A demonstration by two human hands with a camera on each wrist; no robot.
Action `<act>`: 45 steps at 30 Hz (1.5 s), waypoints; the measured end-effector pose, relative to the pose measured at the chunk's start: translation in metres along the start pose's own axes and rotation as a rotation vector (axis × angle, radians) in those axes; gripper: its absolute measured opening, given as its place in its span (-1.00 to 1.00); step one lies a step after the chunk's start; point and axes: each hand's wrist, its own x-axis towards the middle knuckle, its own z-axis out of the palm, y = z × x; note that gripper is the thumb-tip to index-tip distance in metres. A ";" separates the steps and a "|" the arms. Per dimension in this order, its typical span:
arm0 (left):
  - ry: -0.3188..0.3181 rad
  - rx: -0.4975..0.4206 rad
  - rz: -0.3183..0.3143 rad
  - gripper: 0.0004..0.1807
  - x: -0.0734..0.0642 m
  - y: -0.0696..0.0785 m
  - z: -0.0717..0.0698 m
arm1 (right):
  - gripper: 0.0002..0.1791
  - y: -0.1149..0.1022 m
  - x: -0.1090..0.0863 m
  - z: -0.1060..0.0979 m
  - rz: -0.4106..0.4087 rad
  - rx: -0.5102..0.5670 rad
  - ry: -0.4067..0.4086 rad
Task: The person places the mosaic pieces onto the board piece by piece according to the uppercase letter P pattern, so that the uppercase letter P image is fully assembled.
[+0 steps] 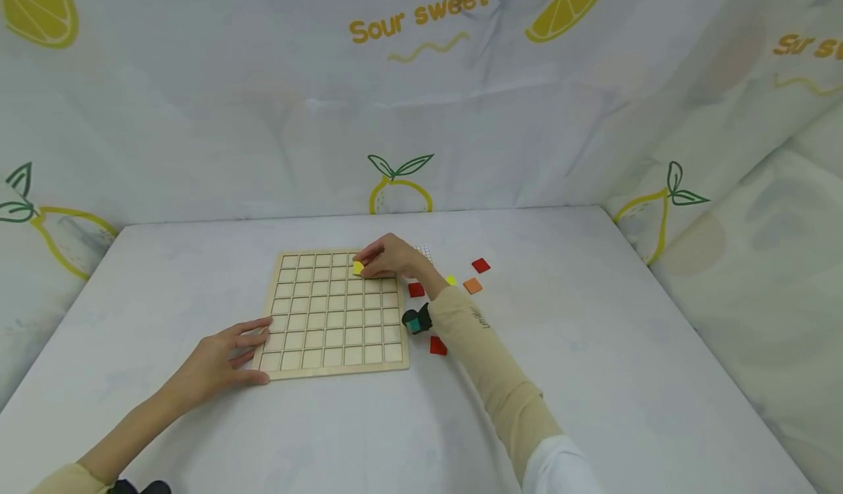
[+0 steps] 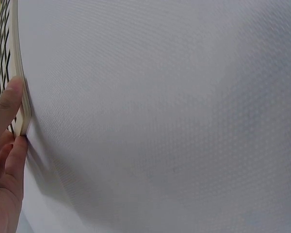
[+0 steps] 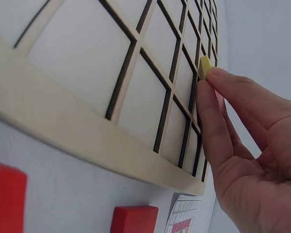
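We see the left hand (image 1: 217, 366) resting, fingers extended, against the left rim of the gridded board (image 1: 329, 372), likely steadying it on the worktop (image 1: 316, 435). Pale wood floors its cells. Farther off, our right hand (image 1: 391, 256) pinches a yellow tile (image 1: 358, 268) at a far cell, probably for fine control; a printed sheet (image 1: 424, 252) lies far right.

1. I see a white cloth wall (image 1: 217, 121) rising behind a white tabletop (image 1: 626, 377), and creases running across the fabric.
2. Above, I read orange lettering (image 1: 419, 12), "Sour sweet", between yellow lemon slices (image 1: 571, 4).
3. Lower down I find outlined lemons with green leaves (image 1: 415, 165).
4. More printed cloth (image 1: 777, 260) hangs on my right.
5. The light looks soft and greyish.
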 end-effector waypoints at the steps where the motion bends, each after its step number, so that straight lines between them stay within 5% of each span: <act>1: 0.001 -0.001 -0.001 -0.23 0.000 0.000 0.000 | -0.67 -0.001 0.000 0.001 -0.002 -0.014 0.000; 32: 0.005 -0.045 0.003 -0.23 -0.002 0.000 -0.002 | -0.89 -0.005 -0.003 0.004 -0.025 -0.134 0.046; 35: 0.014 -0.034 0.014 -0.23 -0.002 0.000 0.000 | -0.83 -0.004 -0.004 0.005 -0.018 -0.079 0.038; 41: 0.010 -0.020 0.008 -0.23 0.000 0.000 0.002 | -0.65 0.007 -0.007 -0.010 0.056 0.197 0.001; 45: 0.012 0.031 -0.007 -0.22 0.001 0.002 0.000 | -0.62 0.014 -0.017 -0.027 0.047 0.213 0.021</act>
